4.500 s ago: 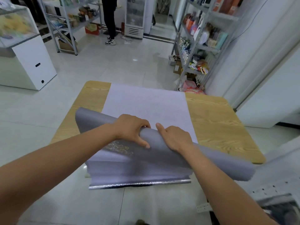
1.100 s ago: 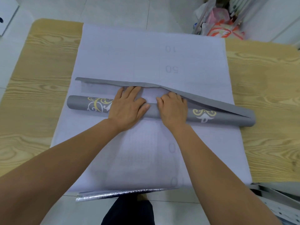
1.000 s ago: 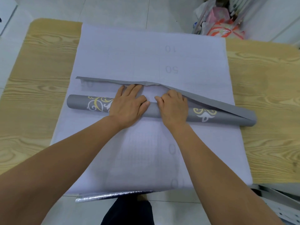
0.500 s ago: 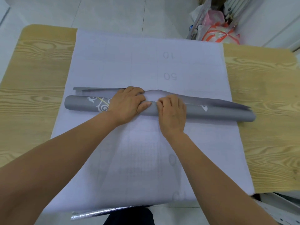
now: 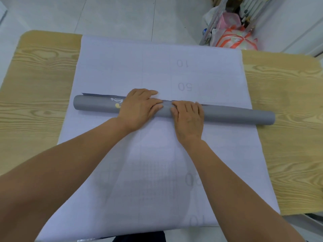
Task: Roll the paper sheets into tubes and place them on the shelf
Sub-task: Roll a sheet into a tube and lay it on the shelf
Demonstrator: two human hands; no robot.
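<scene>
View from above, looking down at a pale wooden desk (image 5: 38, 81) with rounded corners. A large white sheet (image 5: 157, 67) printed with a faint grid and upside-down numbers (10 and 50 are readable near the far side) covers the middle of the desk and hangs over its near edge.

Across this sheet lies a grey paper tube (image 5: 230, 115), long and slim, running left to right. Its right end reaches past the white sheet onto bare wood. A thin strip of its loose edge shows along the far side, near the left end, and part of a white and yellow ornament is printed on the roll just left of the hands.

Two bare forearms reach in from the bottom of the view. The left hand (image 5: 139, 109) lies palm down on the middle of the tube, fingers stretched out and close together, pointing right. The right hand (image 5: 188, 117) rests beside it, nearly touching it, palm down, fingers laid over the top of the roll. Both hands press on the tube without wrapping around it.

Beyond the desk is a light tiled floor (image 5: 122, 14). At the upper right, pink and orange plastic bags (image 5: 234, 39) sit at the foot of a metal shelf (image 5: 212, 23).
</scene>
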